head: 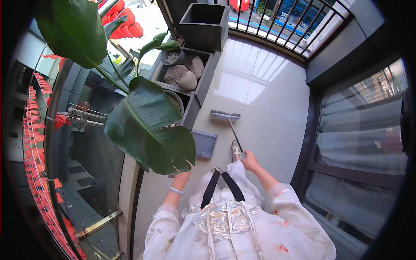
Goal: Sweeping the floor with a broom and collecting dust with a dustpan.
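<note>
My right hand (249, 161) grips the pole of a broom (226, 115), whose grey bristled head rests on the pale tiled floor ahead of my foot. My left hand (183, 175) is partly hidden beneath a large green plant leaf (146, 123), and its fingers cannot be made out. Close in front of it lies a grey-blue dustpan (204, 144) on the floor, beside the planters. A dark bit of what may be a handle shows next to the left hand, but its grip is hidden.
Dark planter boxes (208, 76) line the left side, one holding rocks (177, 74) and a pot of white pebbles (172, 58). A black metal railing (276, 26) closes the far end. A glass window with curtains (360, 139) stands at right, a glass panel at left.
</note>
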Motion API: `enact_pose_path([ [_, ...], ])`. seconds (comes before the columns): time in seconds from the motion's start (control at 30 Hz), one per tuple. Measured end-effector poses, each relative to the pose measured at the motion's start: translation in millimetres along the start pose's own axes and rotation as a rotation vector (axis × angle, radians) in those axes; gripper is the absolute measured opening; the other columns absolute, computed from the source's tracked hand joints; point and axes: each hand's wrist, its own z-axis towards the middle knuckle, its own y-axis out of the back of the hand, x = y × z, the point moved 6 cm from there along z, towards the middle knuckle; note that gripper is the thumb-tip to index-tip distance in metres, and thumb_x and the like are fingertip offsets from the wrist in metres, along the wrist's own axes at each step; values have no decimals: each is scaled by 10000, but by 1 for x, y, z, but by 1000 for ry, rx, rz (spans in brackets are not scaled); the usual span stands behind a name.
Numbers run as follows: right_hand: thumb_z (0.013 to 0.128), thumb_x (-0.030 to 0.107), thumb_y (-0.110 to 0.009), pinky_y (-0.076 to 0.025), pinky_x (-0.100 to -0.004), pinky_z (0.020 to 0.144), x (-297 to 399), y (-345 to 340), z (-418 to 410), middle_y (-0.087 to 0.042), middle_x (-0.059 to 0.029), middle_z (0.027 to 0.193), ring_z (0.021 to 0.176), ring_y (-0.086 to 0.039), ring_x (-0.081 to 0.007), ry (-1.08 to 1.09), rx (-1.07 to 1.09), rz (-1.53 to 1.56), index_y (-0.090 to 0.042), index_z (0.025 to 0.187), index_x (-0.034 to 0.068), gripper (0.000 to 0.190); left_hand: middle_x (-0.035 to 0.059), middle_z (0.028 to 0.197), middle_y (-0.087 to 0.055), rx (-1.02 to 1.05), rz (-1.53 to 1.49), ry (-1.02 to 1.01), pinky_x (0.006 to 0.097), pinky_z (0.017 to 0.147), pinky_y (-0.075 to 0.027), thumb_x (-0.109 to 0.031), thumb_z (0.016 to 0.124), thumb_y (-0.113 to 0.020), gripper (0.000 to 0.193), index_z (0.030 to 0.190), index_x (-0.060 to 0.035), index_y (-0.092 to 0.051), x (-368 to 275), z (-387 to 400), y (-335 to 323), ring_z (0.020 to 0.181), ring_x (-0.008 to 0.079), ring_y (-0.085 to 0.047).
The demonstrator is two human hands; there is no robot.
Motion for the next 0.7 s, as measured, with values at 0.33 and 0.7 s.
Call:
enact_pose_path([
  [0.33,695,-12,-509,-493,-484,784,33,-28,115,-624,-282,884,866,-613,-434,299,124,-503,-549,949,-13,257,110,726,-642,352,-122,372,436,695,-433,-193,782,-666,94,805,-103,-652,-76,105,71,766,313,-583],
  [0.7,666,-7,-569,-468,-455,871,36,108,91,-611,-277,999,961,-587,-423,277,226,-373,-588,1142,44,479,83,716,-639,327,62,352,410,722,-394,-197,790,-640,61,796,-137,-649,-63,99,65,783,290,-557],
])
